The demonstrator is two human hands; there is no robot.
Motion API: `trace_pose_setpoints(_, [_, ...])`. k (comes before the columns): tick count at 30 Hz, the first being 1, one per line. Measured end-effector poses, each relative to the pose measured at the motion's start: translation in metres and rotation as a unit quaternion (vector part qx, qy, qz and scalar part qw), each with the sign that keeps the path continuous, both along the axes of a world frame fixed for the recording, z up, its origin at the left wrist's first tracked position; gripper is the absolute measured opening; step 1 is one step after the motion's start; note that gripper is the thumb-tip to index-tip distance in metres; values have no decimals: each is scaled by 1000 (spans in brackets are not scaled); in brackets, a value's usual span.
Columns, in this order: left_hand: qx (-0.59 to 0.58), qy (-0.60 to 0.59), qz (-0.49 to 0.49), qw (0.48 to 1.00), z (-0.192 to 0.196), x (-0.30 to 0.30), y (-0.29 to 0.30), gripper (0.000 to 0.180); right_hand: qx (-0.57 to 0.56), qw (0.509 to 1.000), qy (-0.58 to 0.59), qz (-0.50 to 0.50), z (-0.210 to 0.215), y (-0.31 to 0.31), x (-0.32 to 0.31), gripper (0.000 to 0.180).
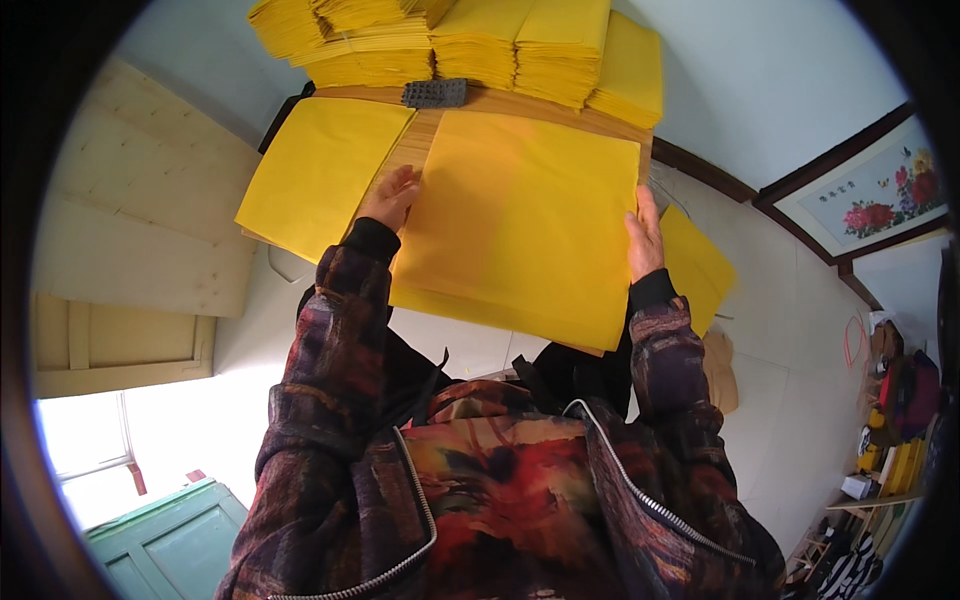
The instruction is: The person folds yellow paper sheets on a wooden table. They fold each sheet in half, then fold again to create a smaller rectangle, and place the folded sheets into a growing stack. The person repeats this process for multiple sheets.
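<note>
A wide stack of yellow sheets, apparently paper, lies in front of me and overhangs the near edge of the wooden table. Beside its left edge is my left hand, fingers a little bent and apart, with nothing seen in them. My right hand rests along the stack's right edge, its fingers stretched out and its thumb near the top face. Another flat yellow pile sits at the left, close to my left hand. Behind the stack is a dark grey, bumpy block.
Tall bundles of folded yellow sheets line the back of the wooden table. More yellow sheets lie lower at the right. A framed flower picture leans to the right, above a cluttered shelf. Pale boards stand left.
</note>
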State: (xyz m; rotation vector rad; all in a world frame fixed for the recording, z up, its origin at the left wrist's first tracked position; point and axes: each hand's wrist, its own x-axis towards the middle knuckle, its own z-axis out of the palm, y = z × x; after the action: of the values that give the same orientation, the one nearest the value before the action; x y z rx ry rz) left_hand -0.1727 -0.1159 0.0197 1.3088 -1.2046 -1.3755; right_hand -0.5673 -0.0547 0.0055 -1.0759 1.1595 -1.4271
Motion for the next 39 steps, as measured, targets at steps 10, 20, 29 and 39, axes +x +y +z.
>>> trace_pose_setpoints(10, [-95, -147, 10, 984, 22, 9, 61, 41, 32, 997, 57, -28, 1, 27, -19, 54])
trace_pose_setpoints(20, [-252, -442, -46, 860, 53, 2, 151, 45, -133, 890, 435, 26, 61, 99, 24, 30])
trace_pose_setpoints(29, [-268, -593, -164, 742, 38, -8, 153, 73, -117, 781, 601, 122, 72, 117, 61, 49])
trace_pose_setpoints(39, [-308, -560, -133, 758, 33, 6, 141, 41, -116, 748, 636, 148, 77, 128, 70, 57])
